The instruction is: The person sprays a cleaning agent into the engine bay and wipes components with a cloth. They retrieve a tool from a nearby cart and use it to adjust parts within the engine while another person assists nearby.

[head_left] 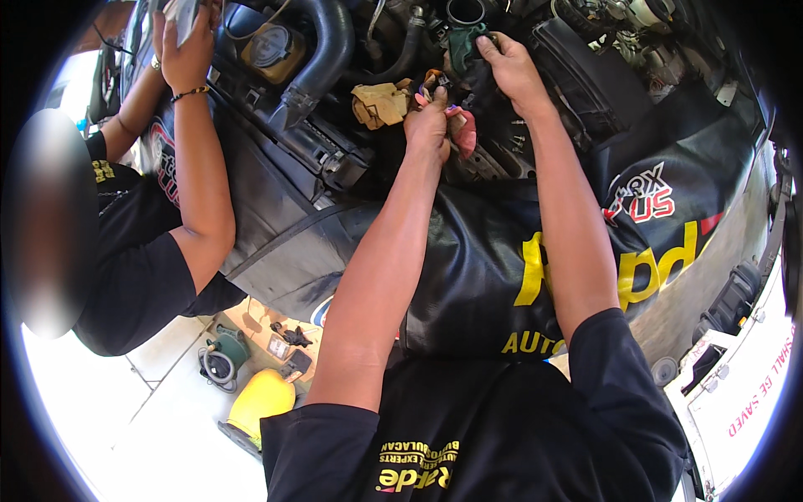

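Over an open engine bay, my left hand [427,125] is closed on a crumpled multicoloured rag [461,132], whose pink part hangs out beside the fingers. A crumpled tan piece [381,104], paper or cloth, lies just left of that hand. Farther right, my right hand [512,74] pinches a dark green cloth [462,50] between thumb and fingers. This cloth lies against the near side of a round open pipe mouth [466,12]. The fingers' undersides are hidden.
A thick black hose [322,58] and a yellowish reservoir with a cap [272,52] are to the left. A long black housing [585,79] lies right of my right arm. A black fender cover [468,251] drapes the front. At left, a co-worker's hand [188,52] holds something pale.
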Motion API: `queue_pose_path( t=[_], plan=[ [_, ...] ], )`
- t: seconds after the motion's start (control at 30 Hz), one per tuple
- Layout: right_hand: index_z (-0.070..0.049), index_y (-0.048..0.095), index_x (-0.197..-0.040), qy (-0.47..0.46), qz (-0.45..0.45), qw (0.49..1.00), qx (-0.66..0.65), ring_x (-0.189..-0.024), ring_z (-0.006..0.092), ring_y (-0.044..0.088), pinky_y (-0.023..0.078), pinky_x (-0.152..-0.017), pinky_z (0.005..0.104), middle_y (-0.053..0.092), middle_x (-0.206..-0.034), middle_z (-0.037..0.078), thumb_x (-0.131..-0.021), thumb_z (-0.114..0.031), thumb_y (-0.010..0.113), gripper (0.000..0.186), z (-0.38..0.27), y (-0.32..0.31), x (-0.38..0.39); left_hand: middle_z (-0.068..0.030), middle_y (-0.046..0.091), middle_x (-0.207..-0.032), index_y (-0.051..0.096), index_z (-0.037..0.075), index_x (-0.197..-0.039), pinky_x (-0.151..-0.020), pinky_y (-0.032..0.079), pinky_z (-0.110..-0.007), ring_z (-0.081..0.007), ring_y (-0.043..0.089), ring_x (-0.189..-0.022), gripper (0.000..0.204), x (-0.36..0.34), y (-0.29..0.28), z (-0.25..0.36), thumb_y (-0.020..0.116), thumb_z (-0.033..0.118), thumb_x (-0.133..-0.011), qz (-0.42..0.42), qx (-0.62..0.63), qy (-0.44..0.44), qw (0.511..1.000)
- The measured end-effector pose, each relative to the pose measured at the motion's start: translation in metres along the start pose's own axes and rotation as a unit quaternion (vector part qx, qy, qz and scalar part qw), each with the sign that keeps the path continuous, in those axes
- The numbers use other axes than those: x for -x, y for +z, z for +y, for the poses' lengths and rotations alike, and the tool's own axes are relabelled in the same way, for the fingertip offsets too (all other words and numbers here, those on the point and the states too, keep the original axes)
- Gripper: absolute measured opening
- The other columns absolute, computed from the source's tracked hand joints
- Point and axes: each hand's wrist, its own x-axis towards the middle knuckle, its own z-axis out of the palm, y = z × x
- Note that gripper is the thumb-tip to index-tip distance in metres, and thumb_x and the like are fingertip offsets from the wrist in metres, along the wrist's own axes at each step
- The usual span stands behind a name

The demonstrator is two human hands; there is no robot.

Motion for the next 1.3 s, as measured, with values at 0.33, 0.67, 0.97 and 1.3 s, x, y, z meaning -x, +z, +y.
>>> queue_pose_path(
  t=[0.33,0.67,0.97,1.3],
  plan=[
    [0.005,0.074,-0.116,0.004,-0.162,0.942,0.295,-0.085,0.0149,0.065,0.054,-0.082,0.0372,0.076,-0.092,0.010,-0.090,-0.015,0.077,0.033,-0.014,0.012,0.009,-0.0059,0.064,-0.093,0.061,0.003,-0.120,-0.067,0.059,-0.033,-0.0177,0.066,-0.072,0.027,0.006,-0.003,0.000,0.076,0.014,-0.100,0.006,-0.002,-0.028,1.000],
    [0.011,0.071,-0.120,0.041,-0.075,0.945,0.316,-0.101,0.0317,0.075,0.056,-0.091,0.0399,0.076,-0.106,0.026,-0.077,-0.021,0.080,0.054,-0.014,0.025,0.015,-0.0063,0.064,-0.089,0.062,0.007,-0.117,-0.061,0.059,-0.036,-0.0183,0.066,-0.070,0.027,-0.011,-0.015,-0.011,0.078,0.017,-0.098,-0.004,0.107,-0.130,0.986],
    [0.002,0.074,-0.116,0.009,0.031,0.925,0.378,-0.105,0.0501,0.069,0.056,-0.094,0.0534,0.073,-0.106,0.031,-0.083,-0.022,0.074,0.041,-0.015,0.043,0.025,-0.0037,0.061,-0.080,0.060,0.009,-0.111,-0.058,0.059,-0.036,-0.0160,0.060,-0.063,0.026,0.002,-0.003,0.002,0.080,0.017,-0.097,0.019,0.095,-0.150,0.984],
    [0.004,0.075,-0.110,0.004,-0.089,0.986,0.143,-0.087,0.0184,0.071,0.054,-0.082,0.0384,0.078,-0.094,0.015,-0.097,-0.027,0.075,0.033,0.008,0.012,0.004,-0.0053,0.063,-0.076,0.060,0.005,-0.106,-0.063,0.059,-0.036,-0.0198,0.065,-0.066,0.034,-0.013,-0.012,-0.011,0.084,0.025,-0.094,-0.025,0.108,-0.127,0.986]
  ],
)
